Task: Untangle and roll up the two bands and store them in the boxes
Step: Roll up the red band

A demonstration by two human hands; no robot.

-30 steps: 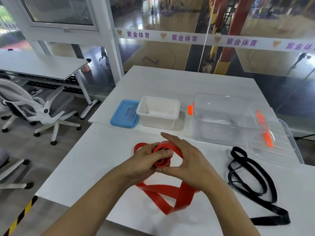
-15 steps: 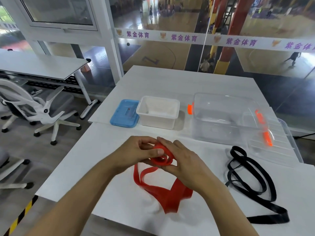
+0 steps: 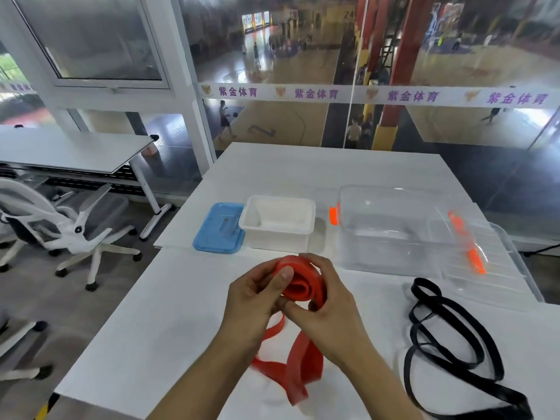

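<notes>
left hand (image 3: pixel 254 294): fingers curled round the left side of the red coil, thumb pressed flat across its face
right hand (image 3: pixel 325 301): wrapped round the right and far side of the same coil, thumb tucked in under it near the left thumb
red band (image 3: pixel 303 281): partly wound into a thick roll held between both hands above the near table; its loose tail hangs below the wrists and lies in blurred folds near the table's front edge
black band (image 3: pixel 448 338): lies unrolled in long overlapping loops on the table, to the right of the hands and apart from them
white box (image 3: pixel 277 225): open, beyond the hands, touching the blue lid
blue lid (image 3: pixel 219 228): flat on the table, left of the white box
clear box (image 3: pixel 391 228): open, right of the white box, orange clips on its sides
clear lid (image 3: pixel 491 268): leaning against the clear box's right side, just beyond the black band
table (image 3: pixel 157 322): white
office chair (image 3: pixel 60 225): white, on the floor well to the left
</notes>
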